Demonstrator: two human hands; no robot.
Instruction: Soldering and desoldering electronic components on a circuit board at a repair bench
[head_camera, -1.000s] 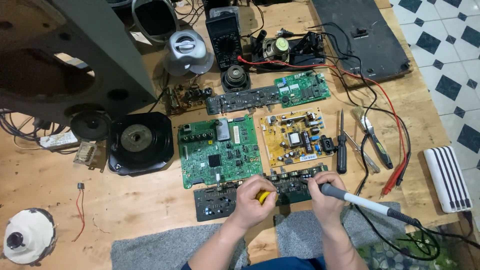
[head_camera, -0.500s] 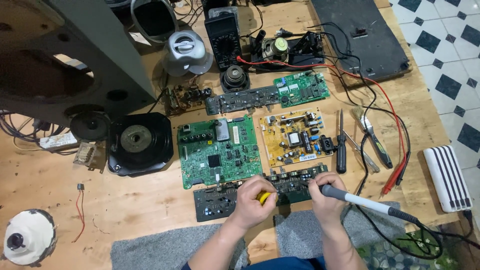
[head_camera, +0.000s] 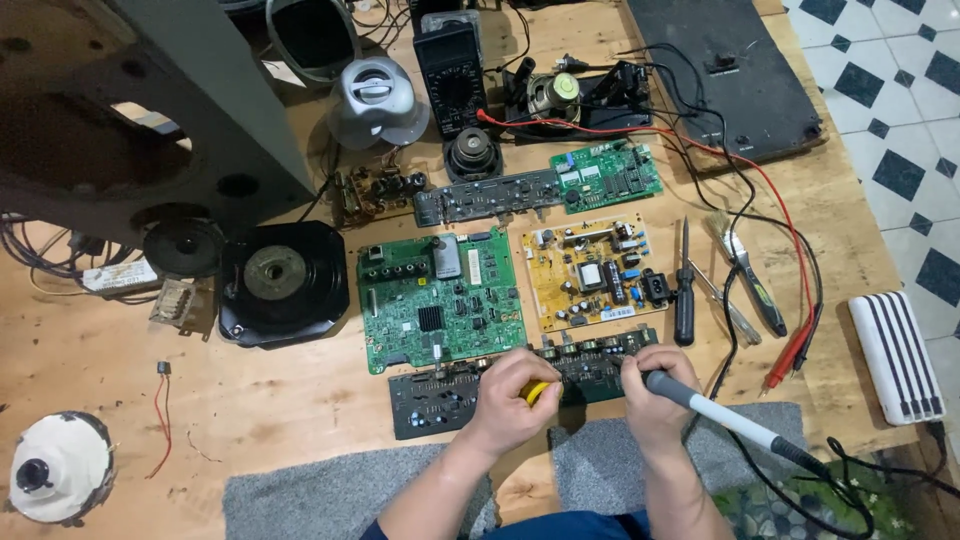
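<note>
Left hand: the left hand (head_camera: 512, 402) is curled tightly around a small yellow tool (head_camera: 538, 391), of which only a short end shows past the fingers; the fist rests on the dark circuit board (head_camera: 440, 392).
Right hand: the right hand (head_camera: 655, 385) is closed around the grey grip of a soldering iron (head_camera: 730, 420), held like a pen; the tip is hidden under the fingers, and the handle runs back to the right toward a black cord (head_camera: 860, 475).
Dark circuit board: a long, narrow board is laid along the near edge of the wooden table (head_camera: 300, 400), under both hands, with its left part left uncovered.
Green board: a large green circuit board (head_camera: 440, 295) is placed just beyond the dark one, to the left.
Yellow board: a yellow circuit board (head_camera: 590, 275) is set beside the green one, directly beyond the right hand.
Hand tools: a black-handled screwdriver (head_camera: 684, 290) and a brush (head_camera: 745, 270) are laid to the right of the yellow board, near red test probes (head_camera: 795, 345).
Speaker: a square black speaker (head_camera: 283, 283) is seen left of the green board.
Meter: a black multimeter (head_camera: 451, 75) is stood at the far side of the table.
Grey mats: two grey cloth mats (head_camera: 340, 500) are spread at the near edge, under the forearms.
White box: a white ribbed box (head_camera: 895, 355) is placed at the right edge of the table.
</note>
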